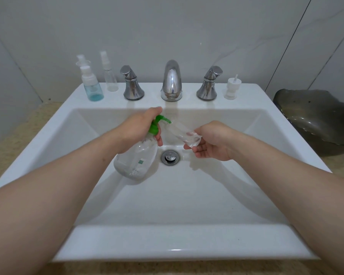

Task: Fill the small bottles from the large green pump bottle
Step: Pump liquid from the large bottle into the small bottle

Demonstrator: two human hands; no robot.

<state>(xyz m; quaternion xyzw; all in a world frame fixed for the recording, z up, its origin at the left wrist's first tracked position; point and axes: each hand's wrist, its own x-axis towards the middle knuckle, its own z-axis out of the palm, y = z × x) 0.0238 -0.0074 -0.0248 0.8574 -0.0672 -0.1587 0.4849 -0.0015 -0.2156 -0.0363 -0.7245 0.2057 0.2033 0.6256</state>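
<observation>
**Pump nozzle aimed at small bottle's mouth, both held over the basin**

Large green pump bottle (136, 155) is tipped, base toward the camera and low, green pump head up by the left hand's (136, 129) fingertips. Left fingers wrap the neck w/ thumb on the near side under the collar; index looks to sit atop the pump, probably ready to press. Body is clear; some clear liquid seems pooled at its low end, level hard to read.

Small clear bottle (185, 132) lies slanted, open end toward the nozzle, base pinched between right hand's (211, 142) thumb & fingertips; remaining fingers curl loosely beneath. Looks empty or nearly so – can't tell for sure. Nozzle tip sits just at its mouth; contact unclear.

Held over the sink (115, 239), above the drain (170, 157), likely so drips fall in the basin.

Beyond the fingers, on the back ledge: blue-tinted spray bottle (92, 86) w/ a little blue liquid at its bottom, clear spray bottle (110, 76) apparently empty, & right of the faucet (171, 82) a loose white pump cap (232, 88), prob. off the held bottle.
</observation>
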